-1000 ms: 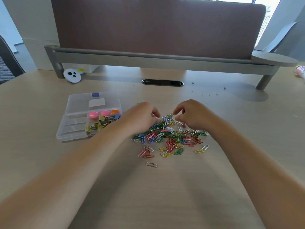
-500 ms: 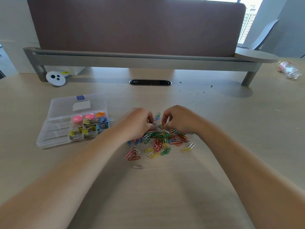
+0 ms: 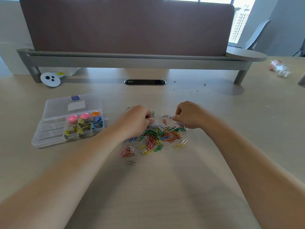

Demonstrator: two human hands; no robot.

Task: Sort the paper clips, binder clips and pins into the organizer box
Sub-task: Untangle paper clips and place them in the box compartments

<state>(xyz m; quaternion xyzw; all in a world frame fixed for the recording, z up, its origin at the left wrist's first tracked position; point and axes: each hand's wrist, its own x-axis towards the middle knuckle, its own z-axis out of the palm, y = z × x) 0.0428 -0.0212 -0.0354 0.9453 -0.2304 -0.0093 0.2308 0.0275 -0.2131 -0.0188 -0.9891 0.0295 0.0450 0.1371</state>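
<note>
A heap of coloured paper clips [image 3: 158, 136] lies on the wooden desk, with a few strays at its near edge. Both hands are at the heap's far side with fingers curled. My left hand [image 3: 137, 121] pinches paper clips at its fingertips over the top left of the heap. My right hand [image 3: 188, 116] pinches a small blurred paper clip just left of its fingers. The clear plastic organizer box [image 3: 49, 134] lies open to the left. It holds yellow and blue binder clips [image 3: 85, 127] and round pink and orange pins [image 3: 72, 118]. Its left compartments look bare.
A grey shelf riser [image 3: 132, 61] with a brown partition spans the back of the desk. A white round gadget [image 3: 50, 79] sits under its left end, a black cable slot [image 3: 144, 82] at the centre. A crumpled plastic bottle [image 3: 279, 67] lies far right.
The two hands, close together over the heap half a second ago, have drawn apart. The right hand has moved right with a clip.
</note>
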